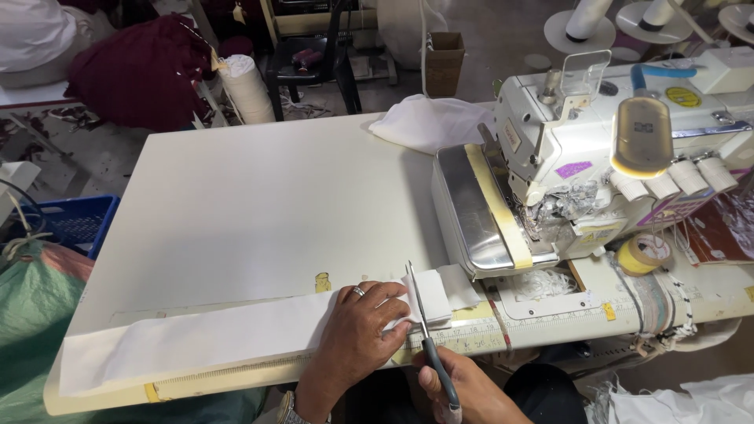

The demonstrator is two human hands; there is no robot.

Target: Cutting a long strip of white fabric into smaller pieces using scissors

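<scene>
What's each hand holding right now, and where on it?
The right hand grips the scissors by their dark handle. The left hand presses flat on the white fabric strip beside the blades, pinning rather than gripping it.

Two hands are seen at the near table edge: a left hand [357,330] and a right hand [463,389]. One ring [358,291] is worn on the left hand. One pair of scissors [426,334] is counted, and one long white strip [204,341] is laid along the one table [259,212]. One sewing machine [581,157] is counted, with three white knobs [675,179] on its front. One tape roll [642,253], one white cloth [428,122], one blue crate [75,221], one cardboard box [444,61] and three thread stands [580,27] are counted.
</scene>
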